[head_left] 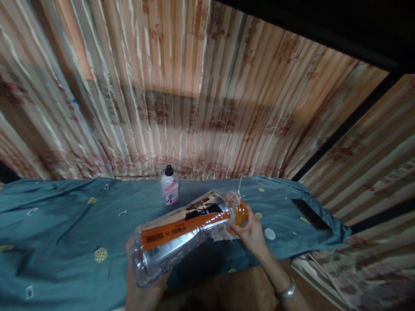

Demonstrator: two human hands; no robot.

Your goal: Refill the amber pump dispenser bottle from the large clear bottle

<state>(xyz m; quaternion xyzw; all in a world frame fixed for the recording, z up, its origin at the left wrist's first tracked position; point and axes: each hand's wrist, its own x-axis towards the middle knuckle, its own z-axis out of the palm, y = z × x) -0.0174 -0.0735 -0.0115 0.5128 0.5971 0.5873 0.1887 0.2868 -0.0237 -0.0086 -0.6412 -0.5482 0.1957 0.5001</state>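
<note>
My left hand (142, 285) grips the base of a large clear plastic bottle (181, 235) with an orange and black label, tipped almost flat with its mouth to the right. The mouth meets a small clear cup of orange liquid (241, 214) that my right hand (251, 235) holds from below. A thin white stick or straw (240, 185) rises from the cup. My right wrist wears a metal watch (285, 291). Both hands hover over a teal patterned cloth (65, 224).
A small bottle with a black cap and pink label (169, 185) stands at the cloth's far edge. A white cap (269, 234) lies right of my hand. A dark phone (309, 214) rests near the right corner. Striped curtains (181, 86) hang behind.
</note>
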